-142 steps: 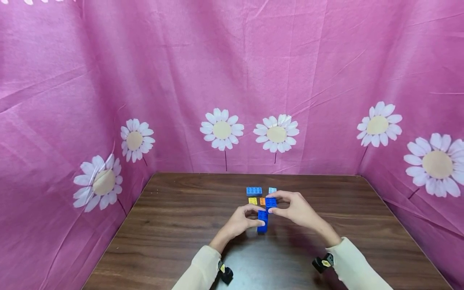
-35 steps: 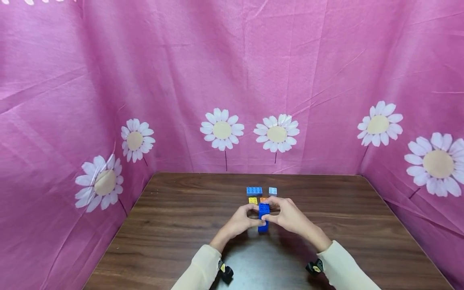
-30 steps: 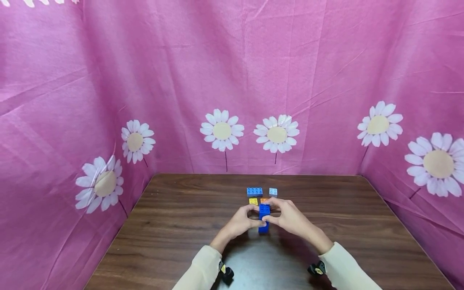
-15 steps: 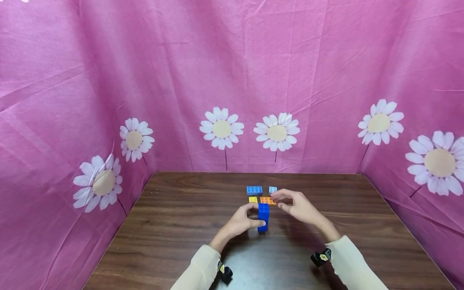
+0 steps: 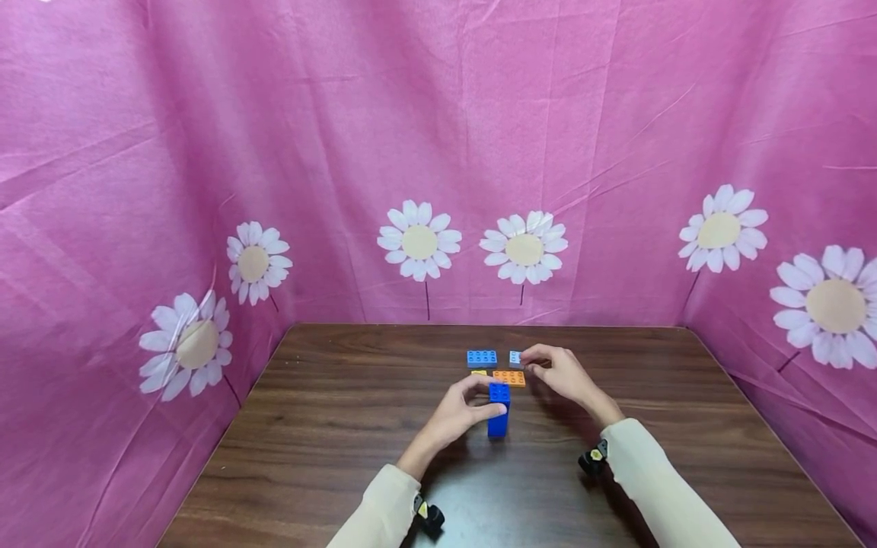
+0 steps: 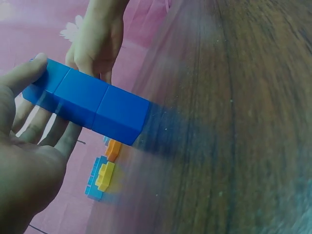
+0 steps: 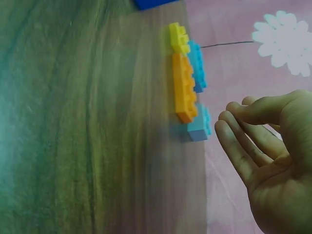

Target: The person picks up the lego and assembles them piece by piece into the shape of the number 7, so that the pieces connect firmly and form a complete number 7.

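A tower of three stacked dark blue toy building bricks (image 5: 499,422) stands upright on the table. My left hand (image 5: 457,411) grips it near the top, thumb on the near face and fingers round the far side; the left wrist view shows the joints between the bricks (image 6: 97,105). My right hand (image 5: 565,374) holds nothing and hovers at the small light blue brick (image 5: 515,358), which its fingertips partly overlap in the head view. From the right wrist, the loosely bent fingers (image 7: 239,146) appear apart from that light blue brick (image 7: 198,127).
An orange brick (image 5: 509,378) lies behind the tower, with a yellow brick (image 5: 479,373) to its left, mostly behind the left hand. Farther back is a longer blue brick (image 5: 482,358). A pink flowered curtain (image 5: 438,152) surrounds the wooden table (image 5: 329,426).
My right hand set a dark blue brick on the stack, let go and moved back and right to the light blue brick. My left thumb has shifted up the tower.
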